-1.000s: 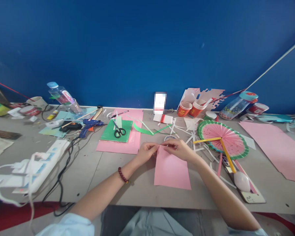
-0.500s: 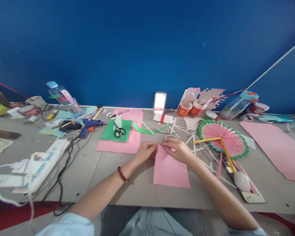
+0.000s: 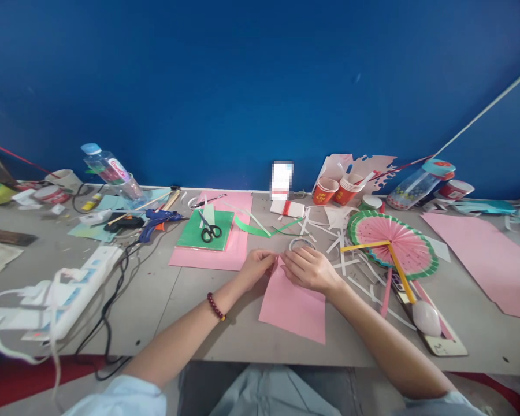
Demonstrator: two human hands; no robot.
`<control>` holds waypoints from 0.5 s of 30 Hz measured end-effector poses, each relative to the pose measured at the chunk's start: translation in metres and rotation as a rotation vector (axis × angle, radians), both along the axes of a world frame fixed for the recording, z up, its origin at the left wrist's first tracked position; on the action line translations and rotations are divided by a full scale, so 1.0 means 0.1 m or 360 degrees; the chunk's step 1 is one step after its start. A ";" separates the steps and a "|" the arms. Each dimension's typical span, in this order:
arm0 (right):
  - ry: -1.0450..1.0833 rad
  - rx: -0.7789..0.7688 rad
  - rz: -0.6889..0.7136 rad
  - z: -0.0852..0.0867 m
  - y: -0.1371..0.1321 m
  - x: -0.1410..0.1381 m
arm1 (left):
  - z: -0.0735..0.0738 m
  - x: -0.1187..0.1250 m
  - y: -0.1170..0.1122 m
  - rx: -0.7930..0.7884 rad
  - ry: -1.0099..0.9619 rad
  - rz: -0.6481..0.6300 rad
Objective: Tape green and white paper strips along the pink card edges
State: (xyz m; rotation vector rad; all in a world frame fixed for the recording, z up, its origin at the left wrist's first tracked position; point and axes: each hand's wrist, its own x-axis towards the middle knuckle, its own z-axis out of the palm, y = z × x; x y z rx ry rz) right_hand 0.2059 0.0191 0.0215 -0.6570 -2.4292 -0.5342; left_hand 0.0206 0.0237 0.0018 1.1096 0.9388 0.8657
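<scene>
Between my hands hangs a pink sheet of paper, its lower edge turned toward me over the grey table. My left hand, with a beaded bracelet on the wrist, pinches the sheet's upper left corner. Fingers bent, my right hand grips the top edge close beside the left fingertips. Just beyond the right hand lies a roll of clear tape, partly covered by that hand. White paper strips are scattered to its right.
Scissors rest on a green paper pack at left. Farther left are a blue glue gun, black cables and a power strip. At right lie a watermelon paper fan and a phone; paper cups stand behind.
The pink sheet has swung, its lower edge moving left and tilting. My right hand has turned slightly, its fingers drawn closer together, uncovering more of the tape roll. My left hand barely moved.
</scene>
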 end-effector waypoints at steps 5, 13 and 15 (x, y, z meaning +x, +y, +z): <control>0.0317 -0.0230 -0.0111 -0.01 0.02 0.01 | -0.01 -0.01 0.02 0.0027 -0.0045 0.0016; 0.0691 -0.1332 -0.0393 -0.07 0.15 0.11 | 0.00 0.01 0.02 -0.0055 0.0083 0.0124; 0.0756 -0.1337 -0.0457 -0.09 0.20 0.17 | 0.01 0.00 0.03 0.0022 0.0180 0.0144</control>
